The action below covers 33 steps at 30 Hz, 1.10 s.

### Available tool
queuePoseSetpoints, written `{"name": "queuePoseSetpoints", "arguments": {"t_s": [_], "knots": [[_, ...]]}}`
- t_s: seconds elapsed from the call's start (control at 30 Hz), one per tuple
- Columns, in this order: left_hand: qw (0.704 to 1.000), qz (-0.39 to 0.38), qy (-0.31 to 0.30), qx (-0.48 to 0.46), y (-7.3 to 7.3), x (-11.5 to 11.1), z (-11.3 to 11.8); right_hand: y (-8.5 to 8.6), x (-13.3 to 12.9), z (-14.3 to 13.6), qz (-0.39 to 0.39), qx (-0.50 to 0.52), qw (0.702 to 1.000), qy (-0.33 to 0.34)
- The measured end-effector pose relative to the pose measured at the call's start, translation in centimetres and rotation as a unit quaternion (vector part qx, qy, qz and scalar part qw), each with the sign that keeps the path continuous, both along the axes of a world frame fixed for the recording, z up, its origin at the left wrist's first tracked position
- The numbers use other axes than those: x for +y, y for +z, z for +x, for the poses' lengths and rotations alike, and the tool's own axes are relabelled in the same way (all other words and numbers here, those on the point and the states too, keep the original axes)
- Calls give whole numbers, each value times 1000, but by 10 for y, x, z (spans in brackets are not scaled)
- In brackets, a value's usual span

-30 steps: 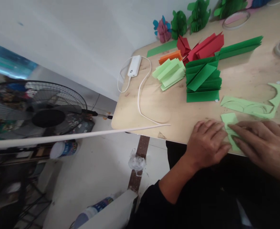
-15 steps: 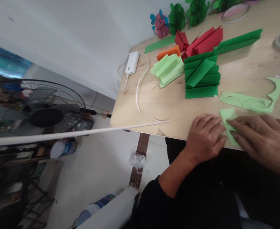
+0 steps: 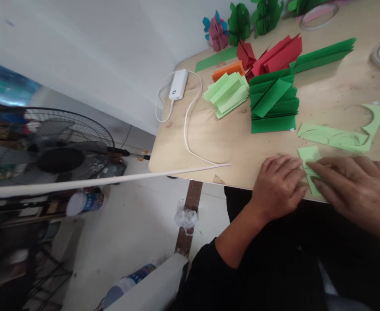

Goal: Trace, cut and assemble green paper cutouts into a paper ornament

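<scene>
A small light green paper piece (image 3: 309, 153) lies at the table's near edge between my two hands, with a line across its middle. My right hand (image 3: 358, 183) is closed on its right side, index finger and thumb pressed onto it. From the left, my left hand (image 3: 279, 183) lies flat on the table, its fingertips at the paper's left edge. Just beyond them is a light green offcut (image 3: 334, 137) with curved cuts and drawn arcs. Folded dark green paper (image 3: 274, 106) sits farther back.
Pleated light green paper (image 3: 228, 95), orange paper (image 3: 228, 71) and red folded paper (image 3: 277, 56) lie farther back. A white power bank (image 3: 178, 84) and its cable (image 3: 186, 125) are at the left. Tape rolls (image 3: 379, 58) stand at the right. A fan (image 3: 60, 160) is beside the table.
The view has shifted very slightly. Both hands and the paper keep the same places.
</scene>
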State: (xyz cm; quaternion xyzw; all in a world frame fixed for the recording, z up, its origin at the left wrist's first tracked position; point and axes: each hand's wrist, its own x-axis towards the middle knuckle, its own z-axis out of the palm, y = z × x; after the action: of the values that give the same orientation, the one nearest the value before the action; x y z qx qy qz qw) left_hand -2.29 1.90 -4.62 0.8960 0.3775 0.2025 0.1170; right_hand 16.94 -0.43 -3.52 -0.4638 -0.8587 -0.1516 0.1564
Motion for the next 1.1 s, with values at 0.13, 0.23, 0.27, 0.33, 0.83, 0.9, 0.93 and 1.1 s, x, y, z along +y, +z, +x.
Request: {"name": "queuePoseSetpoints", "arguments": {"t_s": [0.13,0.23,0.27,0.33,0.83,0.9,0.93,1.1], "knots": [[1000,4,0,-7,0,0,0,-1,0,1,-2,6,1000,1],[1000,5,1,-12,0,0,0,-2,1,2,-4,15,1000,5],[1000,4,1,-15,0,0,0,-2,1,2,-4,16,1000,7],[1000,5,1,-17,1,-1,0,-1,2,2,-4,19,1000,10],[1000,2,3,-15,0,-1,1,0,0,3,-12,22,1000,16],[1000,7,2,-23,-1,-1,1,-1,1,3,-13,22,1000,14],[1000,11,3,-29,-1,-1,2,-1,1,3,-13,23,1000,13],[999,20,7,-28,-1,-2,2,-2,2,1,-4,23,1000,15]]}}
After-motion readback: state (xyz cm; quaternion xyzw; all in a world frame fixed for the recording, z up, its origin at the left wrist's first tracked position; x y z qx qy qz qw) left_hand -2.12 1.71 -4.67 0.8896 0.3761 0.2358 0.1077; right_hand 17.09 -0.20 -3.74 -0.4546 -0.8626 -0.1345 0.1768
